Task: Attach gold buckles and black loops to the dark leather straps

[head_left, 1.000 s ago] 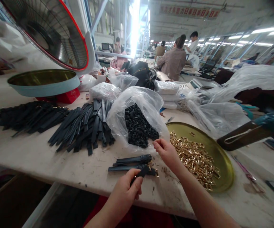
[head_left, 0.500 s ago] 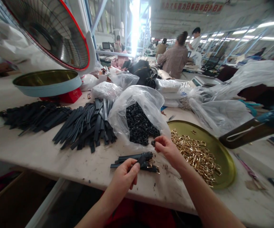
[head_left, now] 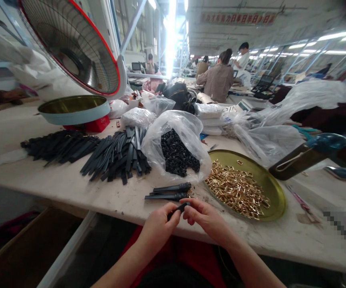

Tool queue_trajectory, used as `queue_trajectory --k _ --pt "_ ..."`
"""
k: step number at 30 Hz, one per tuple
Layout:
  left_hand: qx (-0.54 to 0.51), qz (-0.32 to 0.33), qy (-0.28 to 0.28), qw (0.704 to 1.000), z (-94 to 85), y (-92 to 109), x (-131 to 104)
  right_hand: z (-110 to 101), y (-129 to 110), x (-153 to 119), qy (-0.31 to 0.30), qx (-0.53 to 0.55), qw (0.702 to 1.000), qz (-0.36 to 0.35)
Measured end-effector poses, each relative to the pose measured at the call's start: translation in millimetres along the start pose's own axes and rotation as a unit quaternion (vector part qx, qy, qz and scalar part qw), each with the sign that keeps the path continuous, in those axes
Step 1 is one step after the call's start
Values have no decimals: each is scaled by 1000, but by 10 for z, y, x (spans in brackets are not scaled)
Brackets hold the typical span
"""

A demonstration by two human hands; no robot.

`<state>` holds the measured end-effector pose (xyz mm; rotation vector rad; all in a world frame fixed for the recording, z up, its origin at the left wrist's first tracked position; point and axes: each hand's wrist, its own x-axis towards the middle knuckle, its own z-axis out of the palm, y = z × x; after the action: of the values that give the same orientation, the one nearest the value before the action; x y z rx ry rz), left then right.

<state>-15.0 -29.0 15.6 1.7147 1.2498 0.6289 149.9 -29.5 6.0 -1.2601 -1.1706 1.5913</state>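
Observation:
My left hand (head_left: pixel 162 218) pinches a short black strap (head_left: pixel 181 207) between thumb and fingers, close above the table's front edge. My right hand (head_left: pixel 201 216) meets it at the strap's end, fingers closed; the small black loop it carried is mostly hidden by the fingertips. Just beyond lie a few black buckle straps (head_left: pixel 167 196) with gold ends. A clear plastic bag (head_left: pixel 152 150) behind them stands open, full of small black loops (head_left: pixel 177 156). To the right, a round gold-coloured tray (head_left: pixel 276 208) holds a heap of gold buckles (head_left: pixel 239 190).
Piles of black straps (head_left: pixel 117 154) spread to the left. Behind them are a pale blue round tin (head_left: pixel 77 116) on a red box and a fan (head_left: pixel 74 48). Scissors (head_left: pixel 303 203) and a dark-handled tool (head_left: pixel 294 160) lie right. People sit and stand farther back.
My right hand has come down and left from beside the bag, bringing a small black loop to the strap in my left hand. The view has shifted slightly.

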Motion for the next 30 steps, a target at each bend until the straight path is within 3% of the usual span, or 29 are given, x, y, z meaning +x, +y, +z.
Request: queue_trajectory --k 3,8,13,19,23,27,30 --pt "-29 -18 -11 999 35 -7 -29 -36 48 -26 26 -18 999 -35" --pt "-167 -105 -33 980 86 -43 -21 -22 69 -80 40 53 997 -47" --pt "-215 -128 -16 968 137 -37 -27 83 114 -68 103 101 987 -66" --pt "-136 -65 20 988 155 -28 -34 152 229 19 159 216 963 -19" --pt "-81 -25 67 994 137 -5 -23 175 251 85 191 224 955 -36" --pt "-11 -30 49 998 152 12 -7 230 276 140 203 240 948 -57" --pt "25 -40 40 998 195 -14 1 281 346 135 228 178 955 -70"
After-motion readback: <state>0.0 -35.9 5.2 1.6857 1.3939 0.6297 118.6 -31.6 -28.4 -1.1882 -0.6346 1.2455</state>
